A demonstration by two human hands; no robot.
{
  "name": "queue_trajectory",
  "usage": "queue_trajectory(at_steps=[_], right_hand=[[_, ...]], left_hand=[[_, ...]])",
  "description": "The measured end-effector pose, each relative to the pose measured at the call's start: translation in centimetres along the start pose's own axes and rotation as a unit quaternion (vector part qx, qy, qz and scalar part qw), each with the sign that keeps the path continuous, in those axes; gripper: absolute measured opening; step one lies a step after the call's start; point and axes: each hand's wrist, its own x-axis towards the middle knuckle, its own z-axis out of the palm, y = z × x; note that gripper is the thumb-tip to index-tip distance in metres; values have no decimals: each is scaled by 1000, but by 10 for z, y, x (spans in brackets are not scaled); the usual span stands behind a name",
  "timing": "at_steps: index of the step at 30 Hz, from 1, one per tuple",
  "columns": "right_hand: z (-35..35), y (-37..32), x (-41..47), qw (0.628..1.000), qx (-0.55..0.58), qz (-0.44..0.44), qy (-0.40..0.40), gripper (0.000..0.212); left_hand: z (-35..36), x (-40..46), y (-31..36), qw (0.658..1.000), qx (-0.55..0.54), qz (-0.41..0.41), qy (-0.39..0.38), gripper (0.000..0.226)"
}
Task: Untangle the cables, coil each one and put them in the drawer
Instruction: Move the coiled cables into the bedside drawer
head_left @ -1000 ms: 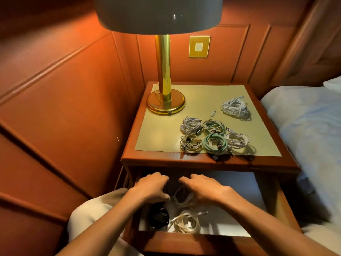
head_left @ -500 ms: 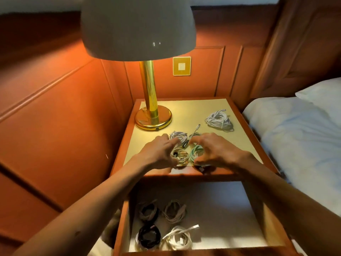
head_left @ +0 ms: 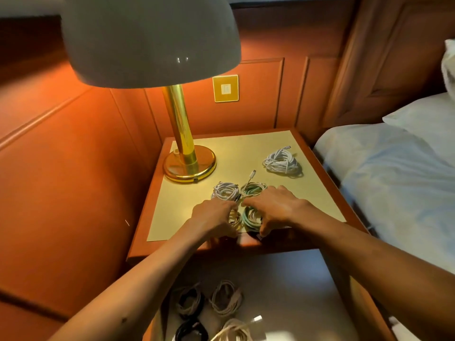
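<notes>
With the left hand [head_left: 213, 216] curled over the small beige coiled cable [head_left: 234, 219] and the right hand [head_left: 273, 207] gripping the mint-green coiled cable [head_left: 250, 217], both at the nightstand surface [head_left: 187, 205] edge, unwinding or snagging of neighbouring coils was judged likely on lifting.

Coiled cables [head_left: 282, 162] lie on the nightstand [head_left: 317, 193], right of the lamp [head_left: 189, 163], above the open drawer [head_left: 295, 279]

We see our own two bare forearms, no sleeves, watches or rings, ending in left hand [head_left: 213, 217] and right hand [head_left: 273, 207].
</notes>
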Motion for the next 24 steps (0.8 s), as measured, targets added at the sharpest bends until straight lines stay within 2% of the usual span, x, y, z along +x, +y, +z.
queue_trajectory(at_steps=[6,11,15,17,24], right_hand=[[-5,-5,8,999,1,-19,-45,83],[-3,-13,4,999,-12,-39,-33,87],[2,-16,0,996,44,-46,-61,87],[2,-18,-2,994,69,-47,-75,88],[4,-24,-8,993,60,-38,-95,91]], left_hand=[[-3,4,0,1000,-10,-3,-4,56],[0,-2,-5,999,-10,-13,-33,54],[-2,-9,-9,998,-20,-14,-50,62],[-3,-12,-9,998,-22,-9,-51,67],[2,-17,-10,999,-41,-10,-30,59]])
